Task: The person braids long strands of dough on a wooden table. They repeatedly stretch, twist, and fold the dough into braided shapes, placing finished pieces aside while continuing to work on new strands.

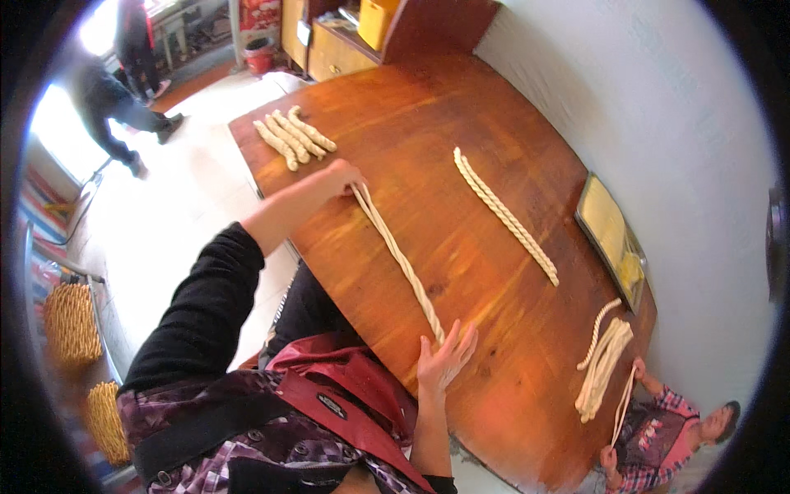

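Note:
A long dough rope (395,250) slants across the brown wooden table (432,222) between my hands. Its strands are split apart at the far end and twisted together toward the near end. My left hand (345,178) has its fingers closed around the far end. At the near end, my right hand (447,359) rests with fingers spread, its palm side touching the rope's tip. Beyond the rope lie two long twisted dough ropes (506,216), side by side. Several short, thick dough twists (294,139) sit at the left table edge, just past my left hand.
A co-worker (663,432) at the table's right end holds up a looped dough strand (623,407). Dough strips (605,370) and a thin twist (598,333) lie nearby. A tray (608,241) leans by the wall. Fried twists (73,324) stand left; people (117,105) are behind.

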